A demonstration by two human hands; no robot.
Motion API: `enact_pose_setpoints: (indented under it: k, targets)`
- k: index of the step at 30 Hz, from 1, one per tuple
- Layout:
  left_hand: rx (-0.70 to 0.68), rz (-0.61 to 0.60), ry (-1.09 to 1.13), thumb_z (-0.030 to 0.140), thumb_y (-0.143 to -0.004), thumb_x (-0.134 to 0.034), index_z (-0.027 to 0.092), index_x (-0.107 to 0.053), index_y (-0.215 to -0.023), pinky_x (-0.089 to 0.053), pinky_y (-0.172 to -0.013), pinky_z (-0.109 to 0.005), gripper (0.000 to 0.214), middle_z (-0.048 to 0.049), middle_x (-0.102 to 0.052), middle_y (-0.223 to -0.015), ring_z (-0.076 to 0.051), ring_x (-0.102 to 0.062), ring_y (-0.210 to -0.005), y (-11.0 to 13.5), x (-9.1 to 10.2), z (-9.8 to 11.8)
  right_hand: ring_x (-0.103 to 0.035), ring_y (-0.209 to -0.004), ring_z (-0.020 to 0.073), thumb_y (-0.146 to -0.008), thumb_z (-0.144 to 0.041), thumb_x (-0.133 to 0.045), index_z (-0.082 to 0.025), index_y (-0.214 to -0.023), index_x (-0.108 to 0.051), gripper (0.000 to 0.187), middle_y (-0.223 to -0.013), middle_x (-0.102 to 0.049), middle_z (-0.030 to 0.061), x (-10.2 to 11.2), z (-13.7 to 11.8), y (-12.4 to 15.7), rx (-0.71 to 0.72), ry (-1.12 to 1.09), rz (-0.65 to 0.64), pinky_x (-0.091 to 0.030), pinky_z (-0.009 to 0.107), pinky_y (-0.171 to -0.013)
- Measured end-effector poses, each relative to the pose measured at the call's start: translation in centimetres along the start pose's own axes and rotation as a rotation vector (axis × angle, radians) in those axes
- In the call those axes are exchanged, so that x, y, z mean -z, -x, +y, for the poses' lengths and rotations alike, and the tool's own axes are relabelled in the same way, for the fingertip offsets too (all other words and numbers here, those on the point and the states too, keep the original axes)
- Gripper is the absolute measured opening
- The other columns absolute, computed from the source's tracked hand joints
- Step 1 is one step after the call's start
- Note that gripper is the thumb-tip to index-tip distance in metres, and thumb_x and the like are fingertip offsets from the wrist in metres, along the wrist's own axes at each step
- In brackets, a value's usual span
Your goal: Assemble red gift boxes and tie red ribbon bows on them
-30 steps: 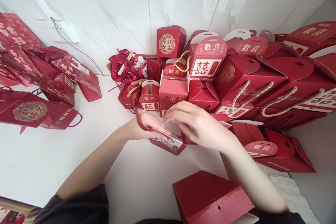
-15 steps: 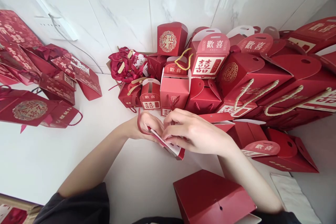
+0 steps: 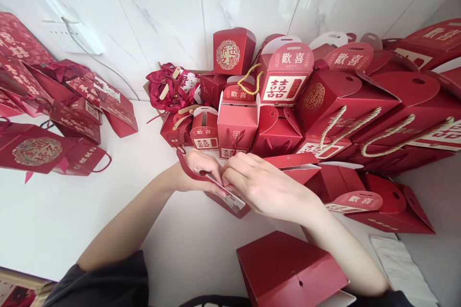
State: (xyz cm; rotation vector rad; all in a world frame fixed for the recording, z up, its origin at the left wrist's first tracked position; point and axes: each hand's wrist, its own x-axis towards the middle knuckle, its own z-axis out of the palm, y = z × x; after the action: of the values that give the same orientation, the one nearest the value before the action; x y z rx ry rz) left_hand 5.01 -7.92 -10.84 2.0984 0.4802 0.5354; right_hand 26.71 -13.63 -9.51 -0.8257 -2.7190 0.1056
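My left hand [image 3: 202,167] is closed around a small red paper gift box [image 3: 219,201] tilted over the white table. A curved red flap of this box rises past the left hand's thumb side, and a pale printed panel lies along its upper edge. My right hand [image 3: 264,186] presses its bent fingers together at the box's upper edge, where its fingertips are partly hidden. Beyond the hands stand a small box with a white label [image 3: 204,135] and a pink-red box with crossed cords [image 3: 237,117]. Close to my body lies a larger red box [image 3: 288,266], apart from both hands.
Many red boxes with rope handles [image 3: 360,98] are stacked along the marbled wall on the right. Ribbons [image 3: 169,88] are bunched at the back. Red boxes and bags [image 3: 39,148] cover the table's left side. A white sheet [image 3: 403,266] lies front right.
The small box has turned in my hands, so its red side and pale panel show differently. My right hand's fingers have drawn closer together and lower against it. The view has shifted slightly.
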Motion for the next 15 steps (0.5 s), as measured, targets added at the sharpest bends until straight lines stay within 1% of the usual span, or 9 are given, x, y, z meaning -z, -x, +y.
enact_pose_setpoints:
  k: [2,5,7,9,10,12,13,15]
  targets:
    - [-0.012,0.007,0.021,0.039,-0.072,-0.079,0.018,-0.072,-0.069,-0.056,-0.071,-0.029,0.023,-0.0096,-0.075,-0.077,-0.018,-0.068,-0.074,-0.1,-0.1,-0.2,-0.047,-0.084,0.0204,-0.095,-0.011,-0.045,-0.013,-0.094,-0.059,0.014,-0.094,-0.057,0.0097,0.1,0.1,0.0,0.0,-0.001,0.015,-0.045,0.036,-0.083]
    - [-0.016,0.003,0.082,0.038,-0.071,-0.08,0.019,-0.073,-0.07,-0.058,-0.075,-0.03,0.021,-0.0107,-0.076,-0.081,-0.02,-0.07,-0.079,-0.2,-0.2,-0.8,-0.05,-0.084,0.0186,-0.096,-0.018,-0.047,-0.016,-0.095,-0.06,0.013,-0.091,-0.059,0.0071,0.6,0.8,0.0,0.016,-0.133,0.095,-0.046,0.033,-0.08]
    - [-0.036,-0.024,0.151,0.034,-0.071,-0.082,0.019,-0.074,-0.073,-0.059,-0.077,-0.03,0.017,-0.0103,-0.076,-0.081,-0.02,-0.072,-0.08,-0.3,-0.4,-1.4,-0.053,-0.089,0.0183,-0.097,-0.019,-0.046,-0.018,-0.102,-0.061,0.016,-0.096,-0.061,0.0071,1.1,1.3,-0.3,0.008,-0.197,0.197,-0.047,0.032,-0.081]
    - [-0.096,-0.04,0.2,0.029,-0.07,-0.082,0.018,-0.074,-0.075,-0.06,-0.078,-0.031,0.015,-0.0094,-0.076,-0.08,-0.021,-0.073,-0.079,-0.4,-0.6,-1.8,-0.054,-0.099,0.0193,-0.099,-0.019,-0.043,-0.019,-0.113,-0.061,0.022,-0.108,-0.062,0.0083,1.7,1.5,-0.9,0.002,-0.172,0.289,-0.048,0.033,-0.085]
    - [-0.121,-0.037,0.208,0.028,-0.07,-0.082,0.017,-0.074,-0.076,-0.06,-0.079,-0.032,0.015,-0.009,-0.076,-0.08,-0.021,-0.073,-0.079,-0.4,-0.7,-2.0,-0.054,-0.104,0.02,-0.1,-0.02,-0.042,-0.02,-0.118,-0.06,0.026,-0.114,-0.062,0.0083,1.9,1.6,-1.4,0.012,-0.137,0.312,-0.047,0.034,-0.088]
    - [-0.126,-0.034,0.201,0.026,-0.074,-0.079,0.015,-0.075,-0.08,-0.06,-0.082,-0.034,0.014,-0.0088,-0.077,-0.082,-0.023,-0.073,-0.083,-0.4,-0.9,-2.0,-0.051,-0.113,0.0205,-0.1,-0.023,-0.043,-0.024,-0.128,-0.057,0.031,-0.127,-0.058,0.0064,2.1,1.4,-2.8,0.062,-0.069,0.298,-0.045,0.036,-0.095]
    - [-0.106,-0.037,0.193,0.027,-0.076,-0.077,0.013,-0.075,-0.081,-0.06,-0.084,-0.035,0.015,-0.0089,-0.077,-0.085,-0.023,-0.073,-0.086,-0.3,-1.0,-1.9,-0.049,-0.116,0.0204,-0.101,-0.023,-0.043,-0.026,-0.132,-0.055,0.034,-0.132,-0.056,0.0052,2.1,1.2,-3.6,0.087,-0.041,0.264,-0.044,0.036,-0.097]
    - [-0.058,-0.056,0.162,0.031,-0.08,-0.073,0.012,-0.074,-0.083,-0.06,-0.087,-0.035,0.019,-0.0093,-0.077,-0.088,-0.023,-0.072,-0.091,-0.1,-1.2,-1.6,-0.047,-0.12,0.0204,-0.1,-0.023,-0.045,-0.027,-0.133,-0.054,0.035,-0.139,-0.053,0.0041,1.9,0.9,-5.2,0.143,-0.01,0.194,-0.043,0.037,-0.097]
